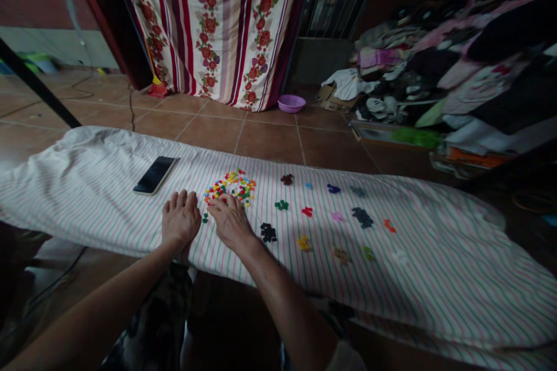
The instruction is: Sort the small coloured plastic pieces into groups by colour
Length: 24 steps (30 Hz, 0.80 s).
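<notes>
My left hand (180,217) lies flat on the striped cloth (152,223), fingers stretched out, holding nothing. Over the near edge of a mixed pile of small colored pieces (237,184) is my right hand (228,217), its fingers bent down and drawn together; whether a piece is between the fingertips is too small to tell. Two or so green pieces (205,218) lie between my hands. To the right are small groups sorted by color, among them black (268,232), green (282,205), brown (287,179), red (307,211), yellow (303,243) and dark grey (362,217).
A phone (155,175) lies on the cloth beyond my left hand. Further right are orange (389,225) and white (400,257) groups. On the tiled floor behind stand a purple basin (291,104) and a large heap of clothes (470,64), near a floral curtain (209,23).
</notes>
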Available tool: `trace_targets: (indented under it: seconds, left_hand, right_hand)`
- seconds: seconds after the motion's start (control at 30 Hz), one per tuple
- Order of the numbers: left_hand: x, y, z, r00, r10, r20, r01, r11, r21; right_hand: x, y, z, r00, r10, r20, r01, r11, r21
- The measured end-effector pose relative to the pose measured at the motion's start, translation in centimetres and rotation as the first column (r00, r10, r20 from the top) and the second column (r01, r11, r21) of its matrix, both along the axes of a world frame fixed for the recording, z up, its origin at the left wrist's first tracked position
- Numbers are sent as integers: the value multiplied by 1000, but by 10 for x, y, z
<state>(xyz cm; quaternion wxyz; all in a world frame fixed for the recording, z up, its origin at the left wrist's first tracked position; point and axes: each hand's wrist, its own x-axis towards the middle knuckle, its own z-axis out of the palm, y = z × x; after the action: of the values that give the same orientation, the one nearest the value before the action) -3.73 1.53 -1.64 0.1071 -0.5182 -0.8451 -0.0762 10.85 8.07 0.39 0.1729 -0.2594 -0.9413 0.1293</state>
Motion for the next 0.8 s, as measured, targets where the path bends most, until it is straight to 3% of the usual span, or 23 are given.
trace_targets:
  seconds: [0.33, 0.63, 0.8]
  left_hand:
    - [-1, 0, -2, 1000, 2, 25, -3, 1000, 22]
    - [1, 1, 1, 999, 3, -33, -3, 1000, 16]
    - [1, 1, 0, 999, 3, -34, -2, 1000, 25]
  right_hand:
    - [1, 6, -6, 994, -108, -24, 107, 994, -31]
    - [2, 2, 1, 970, -242, 24, 242, 970, 23]
    - [1, 3, -1, 980, -196, 19, 196, 980, 20]
